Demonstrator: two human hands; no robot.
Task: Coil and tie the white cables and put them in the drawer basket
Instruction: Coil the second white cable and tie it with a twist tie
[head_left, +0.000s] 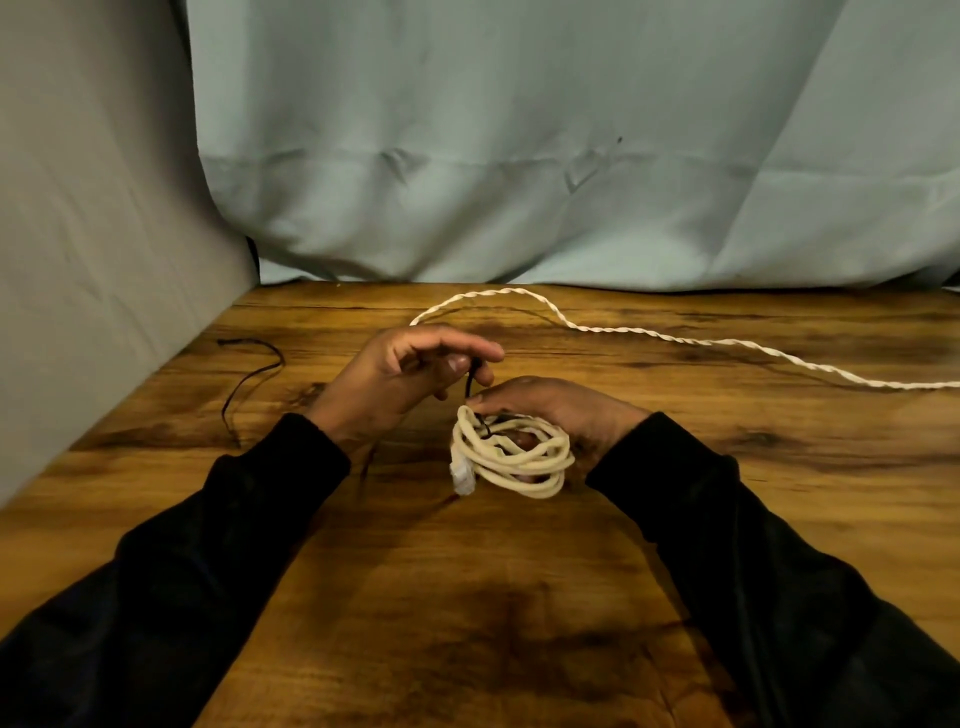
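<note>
Cloth (571, 130), pale blue-green, hangs across the upper frame from centre to right, creased and falling to the far edge of the table. A grey sheet (93, 208) covers the upper left and slants down along the table's left side. The table (467, 597) is dark-grained wood and fills the lower half of the frame.

Two arms in black sleeves (197, 571) enter from the lower corners and meet near the centre.

A twisted white cable (675, 339) lies loose along the far part of the table, arching at centre top and trailing off the right edge of the frame, well apart from the hands except where its left end passes behind the left hand.

The coil (511, 454), a cream-white cable wound in several loops, sits just below frame centre with a white plug (462, 475) at its lower left. The right hand (561, 410) grips the coil, fingers curled through and over its loops, thumb pressing its upper left.

The left hand (410, 371), just left of the coil, pinches a thin black tie (471, 378) between thumb and fingertips; the tie runs down to the coil's top.

A thin black cord (254, 371) lies loose on the table at centre left, near the grey sheet.
</note>
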